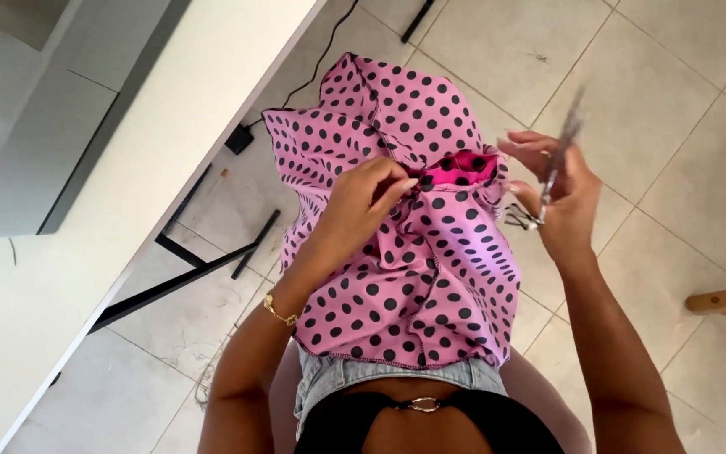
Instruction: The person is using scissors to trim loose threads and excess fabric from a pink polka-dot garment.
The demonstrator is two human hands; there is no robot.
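Tiled floor [682,109]; left hand [363,202] pinches dotted fabric [413,277], right hand [560,197] holds scissors [552,176].

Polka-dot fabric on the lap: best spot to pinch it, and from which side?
Pinch the gathered ridge beside the bright pink lining, coming from above, where the left hand already pinches. The pink polka-dot fabric bunches into a raised fold there; elsewhere it drapes flat.

A home sewing corner, seen from above. A white table [86,210] on black metal legs [186,269] fills the left of the frame; pale floor tiles [665,109] cover the right, with loose threads [203,378] at lower left and a black cable [313,67] at top centre.
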